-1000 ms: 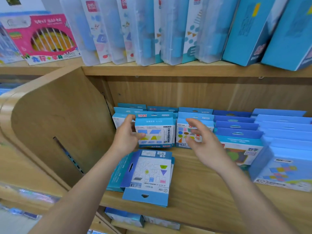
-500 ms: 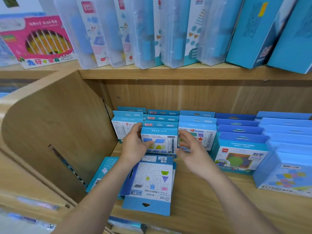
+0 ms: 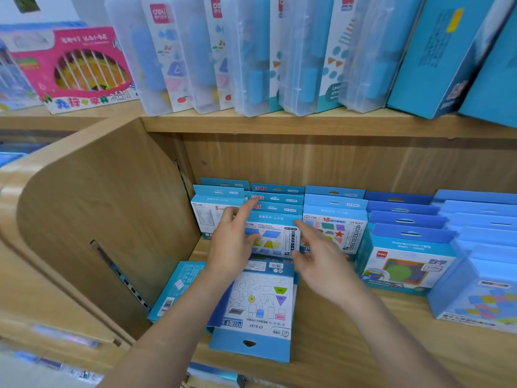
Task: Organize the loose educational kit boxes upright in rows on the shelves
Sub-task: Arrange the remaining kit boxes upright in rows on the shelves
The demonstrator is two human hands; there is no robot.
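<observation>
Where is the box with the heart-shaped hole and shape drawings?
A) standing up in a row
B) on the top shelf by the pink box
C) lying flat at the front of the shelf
C: the box lies flat on the lower shelf, hole end toward the camera, in front of the upright rows.

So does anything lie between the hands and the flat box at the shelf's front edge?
Nothing visible does. The flat box lies with nothing on it, just in front of the upright front box, where the left hand and right hand are.
</observation>
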